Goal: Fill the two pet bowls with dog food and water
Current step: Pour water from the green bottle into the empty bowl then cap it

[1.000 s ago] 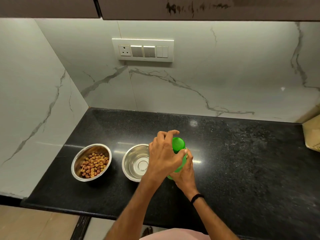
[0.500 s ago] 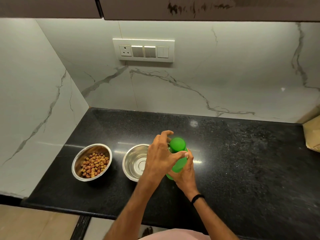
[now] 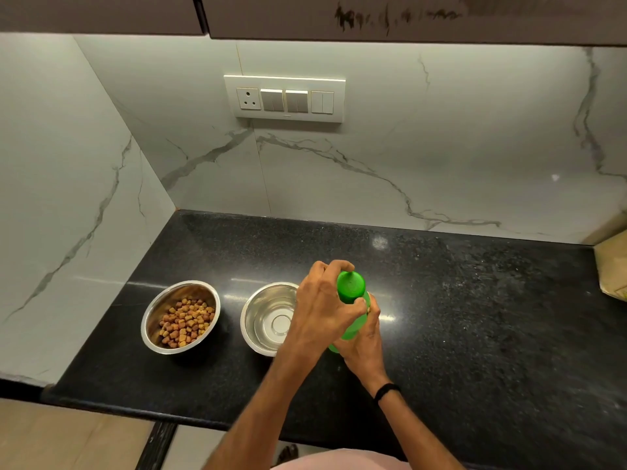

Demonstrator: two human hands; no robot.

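— On the black granite counter (image 3: 475, 334), head view: what are your hands doing?

— Your right hand (image 3: 364, 337) is wrapped around the body of a green bottle (image 3: 354, 329), fingers closed on it from the right side. Your left hand (image 3: 324, 307) comes over the top, its fingers curled about the green cap (image 3: 350, 286), thumb pressed against the neck. The bottle stands roughly upright, tilted slightly, just right of the nearer bowl. A black band (image 3: 386, 391) sits on your right wrist.

— And the bowls?

— Two steel bowls sit side by side toward the counter's left end. The left bowl (image 3: 159, 320) holds brown and tan kibble (image 3: 186, 322) piled in its bottom. The right bowl (image 3: 261, 313) shows only its shiny base; whether any water lies in it you cannot tell from this angle. Your left hand and wrist cover that bowl's right rim.

— What else is in view?

— White marble-look wall panels (image 3: 407, 147) meet in the corner behind the counter, with a switch plate (image 3: 285, 98) carrying a socket and switches. At the far right edge, the corner of a tan paper bag (image 3: 614, 273) rests on the counter, well apart from your hands.
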